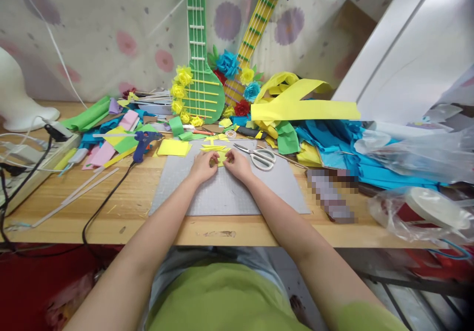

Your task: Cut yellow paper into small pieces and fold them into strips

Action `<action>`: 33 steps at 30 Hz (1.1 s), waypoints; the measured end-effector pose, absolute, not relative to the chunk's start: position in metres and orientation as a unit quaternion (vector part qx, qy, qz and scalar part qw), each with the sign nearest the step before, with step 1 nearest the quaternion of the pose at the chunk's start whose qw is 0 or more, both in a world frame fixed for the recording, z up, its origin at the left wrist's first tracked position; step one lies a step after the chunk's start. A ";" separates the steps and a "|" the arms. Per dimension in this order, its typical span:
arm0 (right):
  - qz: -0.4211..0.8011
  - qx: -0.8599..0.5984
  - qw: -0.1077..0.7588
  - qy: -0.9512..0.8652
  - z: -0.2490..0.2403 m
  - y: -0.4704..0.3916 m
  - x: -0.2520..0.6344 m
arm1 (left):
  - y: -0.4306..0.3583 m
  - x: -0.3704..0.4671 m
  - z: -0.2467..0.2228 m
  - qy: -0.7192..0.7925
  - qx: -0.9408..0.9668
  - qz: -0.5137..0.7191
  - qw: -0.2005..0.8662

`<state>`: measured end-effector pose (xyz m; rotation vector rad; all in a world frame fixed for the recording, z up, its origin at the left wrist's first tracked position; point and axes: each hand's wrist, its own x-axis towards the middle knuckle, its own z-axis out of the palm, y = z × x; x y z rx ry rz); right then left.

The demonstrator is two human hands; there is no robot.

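Note:
Both hands meet over the far half of a grey cutting mat [222, 193]. Between them is a small piece of yellow paper [222, 158]. My left hand [203, 166] pinches its left side, and my right hand [238, 164] pinches its right side with curled fingers. More yellow paper pieces [213, 148] lie just beyond the fingertips. Scissors with white handles [262, 161] rest on the mat close to my right hand. A stack of yellow paper squares [173, 147] sits at the mat's upper left corner.
A blue glue gun [142, 146] with a black cord lies left of the mat. Behind stand a green paper instrument [207, 91] and a yellow one [255, 30]. Blue crepe paper [370, 158] and a bagged paper cup [418, 212] crowd the right; a power strip [37, 168] is at left.

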<state>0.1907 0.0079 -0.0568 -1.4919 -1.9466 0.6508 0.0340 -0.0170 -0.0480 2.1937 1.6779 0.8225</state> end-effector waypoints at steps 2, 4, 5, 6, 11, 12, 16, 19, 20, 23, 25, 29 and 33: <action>0.235 -0.569 0.299 -0.729 -0.058 0.007 0.190 | -0.018 0.034 -0.048 0.579 0.755 0.282 0.125; 0.234 -0.573 0.303 -0.725 -0.058 0.007 0.190 | -0.019 0.035 -0.047 0.581 0.754 0.280 0.123; 0.233 -0.573 0.304 -0.724 -0.059 0.007 0.189 | -0.020 0.035 -0.047 0.581 0.755 0.279 0.123; 0.233 -0.574 0.305 -0.723 -0.058 0.007 0.189 | -0.020 0.035 -0.047 0.581 0.755 0.278 0.122; 0.223 -0.577 0.300 -0.726 -0.057 0.006 0.189 | -0.019 0.035 -0.048 0.582 0.754 0.279 0.119; 0.222 -0.577 0.299 -0.727 -0.057 0.005 0.189 | -0.019 0.035 -0.048 0.582 0.754 0.279 0.119; 0.214 -0.578 0.295 -0.730 -0.057 0.005 0.188 | -0.019 0.036 -0.047 0.593 0.744 0.283 0.123; 0.206 -0.578 0.297 -0.732 -0.057 0.004 0.188 | -0.019 0.040 -0.047 0.617 0.722 0.290 0.122; 0.204 -0.578 0.298 -0.732 -0.057 0.004 0.188 | -0.018 0.042 -0.047 0.623 0.717 0.290 0.120; 0.201 -0.582 0.293 -0.732 -0.057 0.005 0.188 | -0.017 0.045 -0.049 0.629 0.718 0.280 0.108; 0.198 -0.583 0.287 -0.734 -0.058 0.005 0.187 | -0.017 0.045 -0.051 0.622 0.729 0.267 0.099; 0.164 -0.576 0.274 -0.752 -0.058 0.003 0.186 | -0.018 0.045 -0.052 0.624 0.737 0.244 0.086; 0.110 -0.547 0.258 -0.789 -0.056 -0.003 0.185 | -0.018 0.046 -0.052 0.634 0.731 0.239 0.078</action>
